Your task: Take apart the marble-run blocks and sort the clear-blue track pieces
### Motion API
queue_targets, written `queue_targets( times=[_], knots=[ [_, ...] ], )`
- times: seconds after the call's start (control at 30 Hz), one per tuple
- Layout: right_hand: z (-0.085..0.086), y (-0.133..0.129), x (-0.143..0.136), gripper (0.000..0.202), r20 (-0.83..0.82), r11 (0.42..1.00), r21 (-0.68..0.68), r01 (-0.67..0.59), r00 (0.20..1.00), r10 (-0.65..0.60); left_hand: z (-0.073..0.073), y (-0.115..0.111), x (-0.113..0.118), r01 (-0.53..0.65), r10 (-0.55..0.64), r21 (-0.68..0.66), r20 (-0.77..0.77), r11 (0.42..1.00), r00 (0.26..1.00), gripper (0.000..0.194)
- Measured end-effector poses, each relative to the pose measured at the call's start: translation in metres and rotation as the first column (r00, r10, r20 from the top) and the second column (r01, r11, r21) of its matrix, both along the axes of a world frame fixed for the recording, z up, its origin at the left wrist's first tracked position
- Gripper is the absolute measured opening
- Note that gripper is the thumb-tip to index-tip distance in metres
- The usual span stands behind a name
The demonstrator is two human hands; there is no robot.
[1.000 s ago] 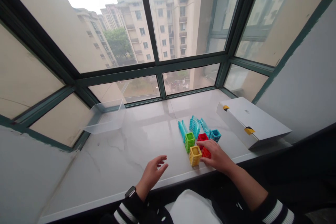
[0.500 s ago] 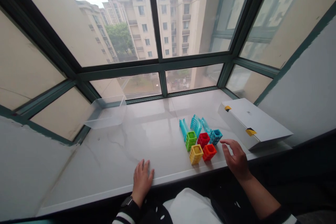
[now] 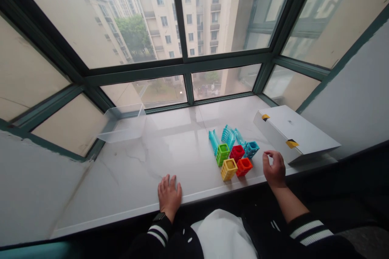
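Your left hand (image 3: pixel 169 195) lies empty, fingers spread, on the sill (image 3: pixel 146 170) to the left of the blocks. Your right hand (image 3: pixel 274 168) is empty, fingers curled, just right of the blue block (image 3: pixel 251 150); the orange (image 3: pixel 244 167), red (image 3: pixel 237 153), yellow (image 3: pixel 229 170) and green (image 3: pixel 223 155) blocks stand farther left of it.

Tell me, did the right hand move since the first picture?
Yes. The right hand moved right, away from the yellow block and closer to the white box.
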State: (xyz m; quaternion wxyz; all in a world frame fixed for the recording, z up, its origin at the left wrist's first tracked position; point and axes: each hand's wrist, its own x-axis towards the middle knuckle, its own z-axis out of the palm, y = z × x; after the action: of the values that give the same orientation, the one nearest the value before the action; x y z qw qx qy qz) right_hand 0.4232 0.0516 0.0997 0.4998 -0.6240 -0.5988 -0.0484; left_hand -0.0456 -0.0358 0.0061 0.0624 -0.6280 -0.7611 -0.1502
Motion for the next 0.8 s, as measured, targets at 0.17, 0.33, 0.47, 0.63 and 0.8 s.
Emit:
queue_targets(
  times=[0.17,0.33,0.47,0.63,0.8],
  knots=[
    [-0.072,0.006,0.035,0.029,0.025,0.962,-0.255,0.100,0.995,-0.097,0.002,0.000,0.001,0.005,-0.005,0.005,-0.016,1.000,1.000,0.042],
    [-0.117,0.010,0.036,0.041,0.198,0.882,-0.422,0.207,0.971,-0.133,0.004,0.000,0.002,0.009,-0.009,-0.010,-0.030,1.000,1.000,0.043],
    [-0.125,0.009,0.029,0.046,0.291,0.858,-0.438,0.267,0.946,-0.145,0.003,0.000,0.001,0.006,-0.006,-0.012,-0.012,1.000,1.000,0.043],
    [-0.118,0.007,0.026,0.045,0.295,0.844,-0.462,0.272,0.945,-0.143,0.001,0.000,-0.001,0.009,-0.010,-0.017,-0.030,1.000,1.000,0.043],
    [-0.110,0.007,0.023,0.043,0.300,0.837,-0.480,0.263,0.946,-0.125,0.001,0.000,-0.002,0.014,-0.014,-0.003,-0.038,1.000,0.999,0.043]
  ],
)
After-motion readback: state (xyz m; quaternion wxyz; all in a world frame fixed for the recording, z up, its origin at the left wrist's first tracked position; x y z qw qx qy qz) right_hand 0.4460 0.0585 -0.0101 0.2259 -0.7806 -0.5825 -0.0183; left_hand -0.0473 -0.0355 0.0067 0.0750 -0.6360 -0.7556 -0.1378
